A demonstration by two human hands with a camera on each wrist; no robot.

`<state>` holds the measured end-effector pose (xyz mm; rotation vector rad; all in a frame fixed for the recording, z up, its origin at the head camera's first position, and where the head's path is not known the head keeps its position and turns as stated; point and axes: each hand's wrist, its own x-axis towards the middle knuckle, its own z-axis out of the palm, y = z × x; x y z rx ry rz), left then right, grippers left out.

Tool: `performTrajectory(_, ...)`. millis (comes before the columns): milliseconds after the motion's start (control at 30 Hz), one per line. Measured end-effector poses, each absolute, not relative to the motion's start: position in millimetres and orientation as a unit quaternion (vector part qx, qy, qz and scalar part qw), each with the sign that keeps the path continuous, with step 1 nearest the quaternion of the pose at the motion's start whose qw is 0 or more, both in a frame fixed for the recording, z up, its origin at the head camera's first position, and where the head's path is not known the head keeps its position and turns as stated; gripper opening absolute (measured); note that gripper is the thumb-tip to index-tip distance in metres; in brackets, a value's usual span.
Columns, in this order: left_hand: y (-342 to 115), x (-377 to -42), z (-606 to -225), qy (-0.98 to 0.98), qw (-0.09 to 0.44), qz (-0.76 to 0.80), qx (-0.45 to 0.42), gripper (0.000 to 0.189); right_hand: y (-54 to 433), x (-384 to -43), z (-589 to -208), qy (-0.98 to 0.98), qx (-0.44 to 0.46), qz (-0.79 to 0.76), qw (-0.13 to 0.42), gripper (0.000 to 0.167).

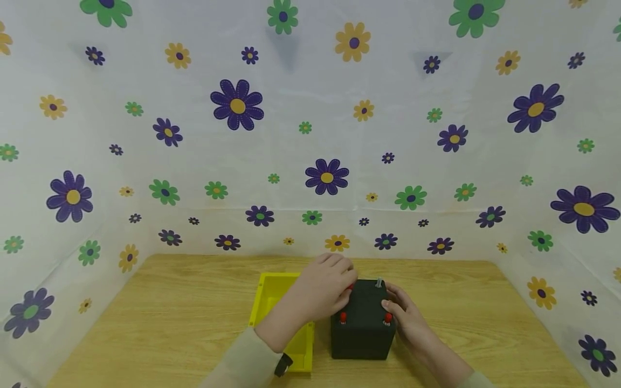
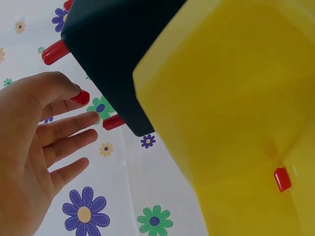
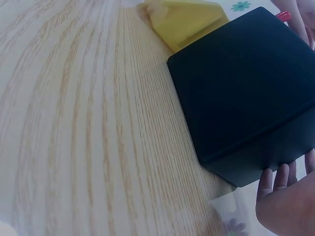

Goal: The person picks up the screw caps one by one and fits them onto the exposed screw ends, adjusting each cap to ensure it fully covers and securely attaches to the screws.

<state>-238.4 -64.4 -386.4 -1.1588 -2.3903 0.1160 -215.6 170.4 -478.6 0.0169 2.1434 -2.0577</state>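
A black box (image 1: 361, 342) stands on the table with posts on its top. Red caps (image 1: 343, 318) cover the two near posts, and a bare metal bolt (image 1: 379, 282) shows at the far right corner. My left hand (image 1: 324, 285) is over the far left corner. Between its thumb and forefinger it pinches a loose red cap (image 2: 81, 97), its other fingers spread. Beside it, another red cap (image 2: 113, 122) sticks out from the box. My right hand (image 1: 409, 323) holds the box's right side, thumb at the top edge and fingertips (image 3: 282, 176) against the side.
Left of the box, a yellow bin (image 1: 306, 362) sits partly under my left forearm. One red cap (image 2: 281, 179) lies inside it. The wooden table (image 1: 194, 312) is backed by a white flowered curtain (image 1: 291, 151).
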Motion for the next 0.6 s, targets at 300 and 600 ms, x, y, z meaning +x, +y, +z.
performTrajectory(300, -58, -242, -386, -0.876, 0.235, 0.029, -0.42, 0.014, 171, -214, -477, 0.72, 0.008, -0.689, 0.086, 0.06)
performTrajectory(600, -52, -243, -381, -0.873, 0.239, 0.021, -0.424, 0.014, 172, -214, -477, 0.717, 0.0, -0.691, 0.089, 0.059)
